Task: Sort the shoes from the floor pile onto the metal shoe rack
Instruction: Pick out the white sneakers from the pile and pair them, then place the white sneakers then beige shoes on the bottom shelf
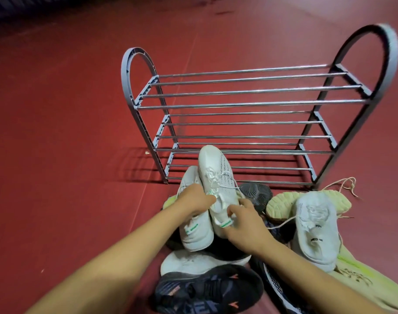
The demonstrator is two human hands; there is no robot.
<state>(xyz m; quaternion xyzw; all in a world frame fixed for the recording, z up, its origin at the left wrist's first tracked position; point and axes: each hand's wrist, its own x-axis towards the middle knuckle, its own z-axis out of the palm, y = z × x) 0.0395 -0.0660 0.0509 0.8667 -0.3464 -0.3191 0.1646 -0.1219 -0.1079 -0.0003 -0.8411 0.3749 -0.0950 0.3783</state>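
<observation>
Pickup step: left hand [194,200] and right hand [243,225] each grip a white sneaker [216,177] over the pile, next lift both onto far empty rack [250,103].

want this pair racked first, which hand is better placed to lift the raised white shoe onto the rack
Probably the right hand: its grip is already at the heel and collar of the raised white shoe, whose toe points at the shoe rack. The left hand lies over the second white shoe beside it.

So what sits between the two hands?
In the head view, a white shoe with green trim stands between the left hand and right hand; both grip it.
</observation>
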